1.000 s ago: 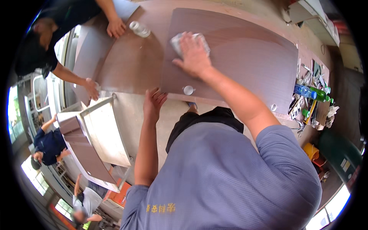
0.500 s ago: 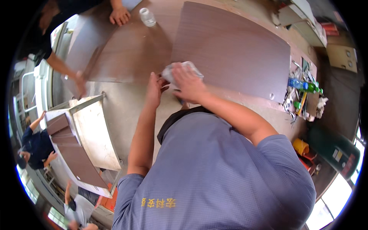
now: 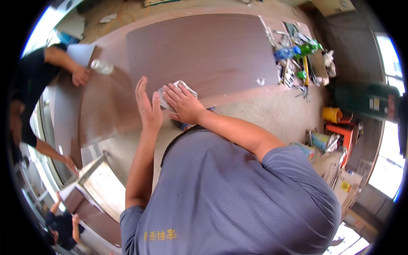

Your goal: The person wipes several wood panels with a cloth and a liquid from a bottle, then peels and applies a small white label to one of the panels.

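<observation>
A crumpled white cloth (image 3: 190,87) lies at the near edge of a flat brown panel (image 3: 199,51). My right hand (image 3: 183,103) is on the cloth, its fingers laid over it and pressing it. Just to its left, my left hand (image 3: 148,106) is raised with its fingers stretched out and nothing in it. The left thumb comes close to the cloth; whether it touches cannot be made out. A second brown panel (image 3: 104,108) extends left of my hands, with a clear bottle with a white top (image 3: 102,66) towards its far side.
At the left a co-worker's hand (image 3: 80,76) rests near the bottle. Tools, a blue bottle (image 3: 287,53) and a green bottle (image 3: 308,49) clutter the table's right end. A pale cart (image 3: 104,187) holding brown boards stands at lower left, a yellow bucket (image 3: 331,114) at right.
The view has turned, so the panels appear further left. My left fingers have straightened from their bent pose beside the cloth. My right hand still has the cloth under it.
</observation>
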